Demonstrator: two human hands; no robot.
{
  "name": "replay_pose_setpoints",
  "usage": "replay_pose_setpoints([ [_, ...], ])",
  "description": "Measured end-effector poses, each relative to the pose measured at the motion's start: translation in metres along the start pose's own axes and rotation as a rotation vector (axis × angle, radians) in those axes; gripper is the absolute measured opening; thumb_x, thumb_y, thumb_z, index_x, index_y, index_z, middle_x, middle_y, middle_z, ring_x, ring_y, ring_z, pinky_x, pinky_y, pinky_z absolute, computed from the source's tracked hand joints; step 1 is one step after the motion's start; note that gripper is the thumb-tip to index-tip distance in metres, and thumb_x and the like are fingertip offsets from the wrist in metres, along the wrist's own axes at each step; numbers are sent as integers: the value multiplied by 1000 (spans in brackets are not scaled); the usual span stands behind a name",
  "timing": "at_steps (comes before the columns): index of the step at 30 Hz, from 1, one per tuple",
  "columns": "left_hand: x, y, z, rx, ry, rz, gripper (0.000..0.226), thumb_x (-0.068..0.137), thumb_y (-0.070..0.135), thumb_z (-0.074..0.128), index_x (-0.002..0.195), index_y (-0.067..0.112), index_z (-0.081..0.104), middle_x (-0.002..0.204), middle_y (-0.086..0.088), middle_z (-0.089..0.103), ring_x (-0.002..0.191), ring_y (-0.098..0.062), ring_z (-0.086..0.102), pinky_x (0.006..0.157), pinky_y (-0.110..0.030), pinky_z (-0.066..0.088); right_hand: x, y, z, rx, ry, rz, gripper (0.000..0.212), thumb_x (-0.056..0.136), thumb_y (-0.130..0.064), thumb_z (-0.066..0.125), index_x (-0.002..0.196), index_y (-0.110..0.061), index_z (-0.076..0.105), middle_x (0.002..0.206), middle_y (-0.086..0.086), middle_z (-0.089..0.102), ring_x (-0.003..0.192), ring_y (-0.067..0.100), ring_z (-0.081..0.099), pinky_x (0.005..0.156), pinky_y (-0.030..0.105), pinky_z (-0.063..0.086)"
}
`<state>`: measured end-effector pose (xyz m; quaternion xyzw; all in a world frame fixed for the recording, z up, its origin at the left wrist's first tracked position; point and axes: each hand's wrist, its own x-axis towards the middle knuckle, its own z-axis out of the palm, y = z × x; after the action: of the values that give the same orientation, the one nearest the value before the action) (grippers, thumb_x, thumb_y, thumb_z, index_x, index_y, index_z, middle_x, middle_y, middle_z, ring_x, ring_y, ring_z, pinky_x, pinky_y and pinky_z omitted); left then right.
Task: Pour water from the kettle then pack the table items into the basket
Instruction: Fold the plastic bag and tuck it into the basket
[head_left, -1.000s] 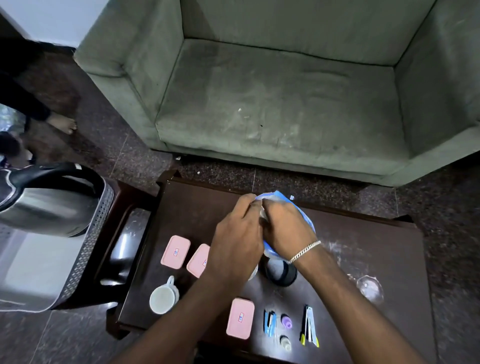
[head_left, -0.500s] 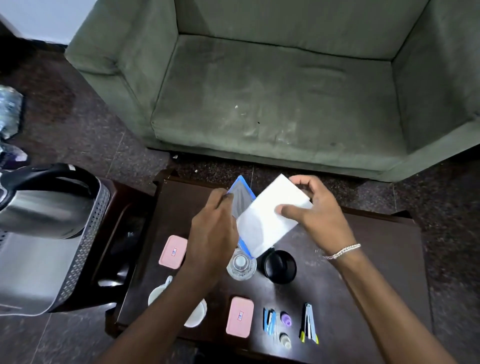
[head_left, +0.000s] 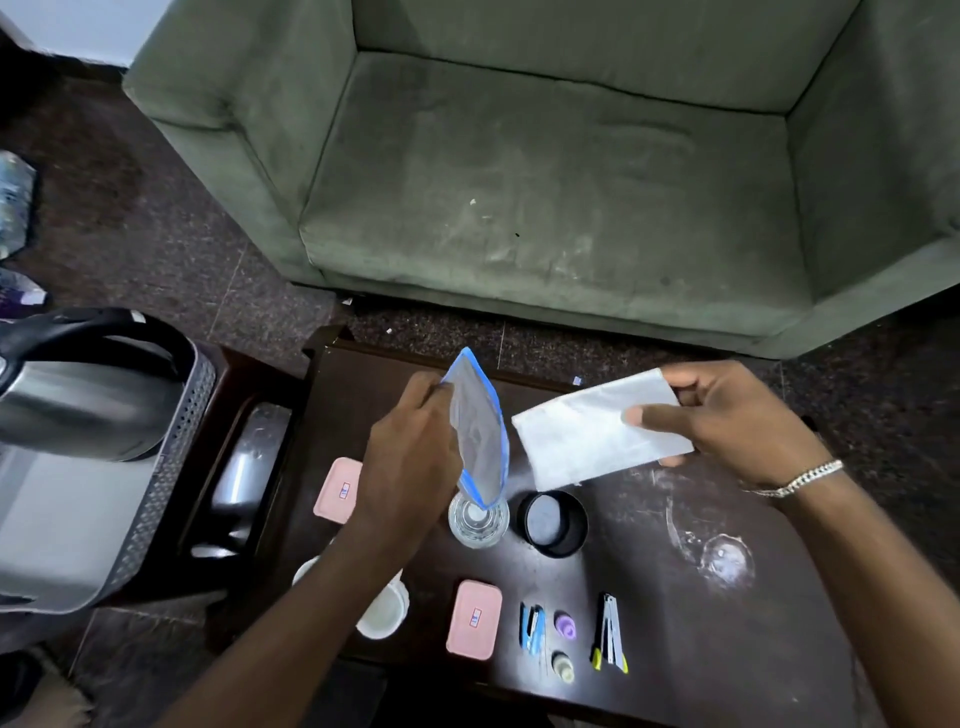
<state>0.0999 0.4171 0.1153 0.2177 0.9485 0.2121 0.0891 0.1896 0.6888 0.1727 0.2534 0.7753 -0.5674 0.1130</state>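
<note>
My left hand (head_left: 410, 457) holds a clear pouch with a blue edge (head_left: 478, 431) upright above a glass of water (head_left: 478, 519). My right hand (head_left: 727, 421) grips a white folded sheet (head_left: 587, 436), apart from the pouch. On the dark table (head_left: 675, 519) lie a black round cup (head_left: 555, 522), two visible pink boxes (head_left: 474, 618) (head_left: 337, 488), white cups (head_left: 382, 610) partly hidden by my left arm, staplers (head_left: 532, 626) (head_left: 609, 639) and small caps. A steel kettle (head_left: 78, 400) sits in the grey perforated basket (head_left: 171, 483) at the left.
A green sofa (head_left: 571, 182) stands right behind the table. A steel tray (head_left: 249, 467) lies on a lower wooden stand between basket and table. Water marks and an overturned clear lid (head_left: 724, 561) are on the table's right part.
My hands have moved apart: the right drew the white sheet out of the pouch and to the right, while the left keeps the pouch over the glass.
</note>
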Motion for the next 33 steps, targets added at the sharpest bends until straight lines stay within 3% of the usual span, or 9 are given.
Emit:
replay_pose_setpoints([
  [3,0,-9,-2,5,12,-23,25,82,-3,57,101,10,66,118,0,60,82,-32,69,61,-35,46,-10,22,2,51,53,50,13,84,1,76,93,-8,79,80,19,77,56,18,64,45,26,52],
  [7,0,-16,-1,-7,40,-39,23,81,-4,57,98,8,67,117,-2,62,80,-35,70,60,-37,48,-19,69,20,9,108,143,10,84,-1,76,86,-10,80,81,15,78,64,17,64,58,30,50],
  [12,-3,-24,-1,-9,60,-31,23,81,-3,58,97,10,68,114,-1,63,74,-33,69,59,-29,39,-26,121,51,-245,196,177,12,83,-7,77,76,-17,77,59,-5,67,52,1,51,49,17,38],
  [16,-7,-28,-3,-10,53,-38,22,81,-2,60,99,7,68,116,-2,63,74,-35,69,60,-32,43,-25,145,69,-356,274,216,17,83,-12,77,74,-26,72,66,1,70,64,19,65,57,21,43],
  [20,-11,-26,-6,-7,34,-62,23,84,-3,58,101,8,69,117,-1,62,78,-35,70,62,-32,40,-19,159,89,-437,282,209,21,83,-11,74,67,-21,65,65,4,57,62,25,53,57,30,35],
  [23,-12,-22,-8,-20,20,-68,21,86,-1,58,102,8,68,117,-1,61,81,-35,69,62,-33,40,-12,167,103,-531,287,223,8,84,-14,72,77,-13,71,77,9,57,71,30,56,64,28,30],
  [28,-11,-19,-12,-58,27,-67,18,91,3,58,105,5,70,112,-5,60,81,-35,67,69,-43,53,-6,170,123,-565,290,278,8,86,-14,69,91,-9,73,84,6,51,85,38,64,68,27,33],
  [31,-12,-19,-13,-91,32,-75,17,94,7,58,104,2,71,105,-7,61,80,-35,66,73,-46,54,-10,158,123,-548,297,260,30,89,-18,69,119,-13,67,108,13,60,94,37,65,76,33,48],
  [33,-14,-15,-16,-120,48,-75,19,95,6,57,105,2,74,101,-10,63,83,-35,66,75,-47,54,-19,139,117,-478,380,139,47,90,-27,72,134,-15,58,117,9,56,91,28,65,81,38,53],
])
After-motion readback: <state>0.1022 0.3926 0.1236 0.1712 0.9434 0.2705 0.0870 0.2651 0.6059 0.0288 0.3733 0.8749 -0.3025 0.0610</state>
